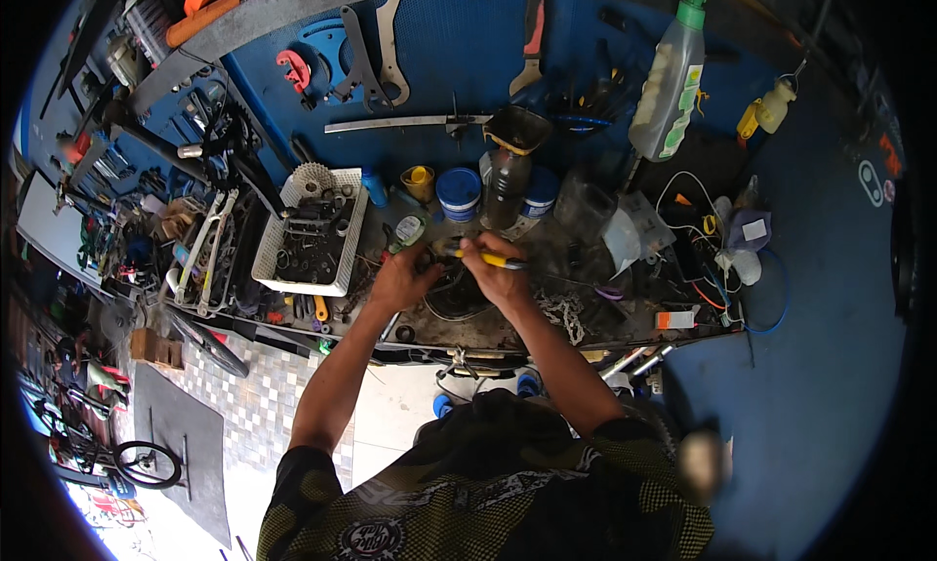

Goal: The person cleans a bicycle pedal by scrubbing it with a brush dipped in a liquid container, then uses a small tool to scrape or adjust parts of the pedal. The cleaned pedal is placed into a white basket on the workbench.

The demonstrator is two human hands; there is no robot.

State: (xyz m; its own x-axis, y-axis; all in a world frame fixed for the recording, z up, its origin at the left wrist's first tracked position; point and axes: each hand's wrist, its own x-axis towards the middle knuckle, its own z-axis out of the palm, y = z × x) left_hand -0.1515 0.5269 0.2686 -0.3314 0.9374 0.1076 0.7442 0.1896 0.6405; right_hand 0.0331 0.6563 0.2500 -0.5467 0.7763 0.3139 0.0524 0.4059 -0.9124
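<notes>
My right hand (pixel 496 273) is closed round a tool with a yellow and black handle (pixel 506 261); the kind of tool does not show. Its handle sticks out to the right of the fist, and its other end points toward my left hand. My left hand (pixel 398 282) is curled at the same spot on the workbench (pixel 459 333), its fingers bent round something small and dark that I cannot make out. Just beyond the left fingers lies a round, pale green-labelled container (pixel 408 231). A dark loop of cable or tubing (pixel 454 312) lies below the hands.
A white basket (pixel 341 286) of small metal parts stands left of my hands. Blue-and-white tubs (pixel 458 194), a yellow cup (pixel 418 182) and a cut bottle (pixel 506 185) line the back. A bike chain (pixel 564 317) lies to the right. A spray bottle (pixel 669 93) hangs above.
</notes>
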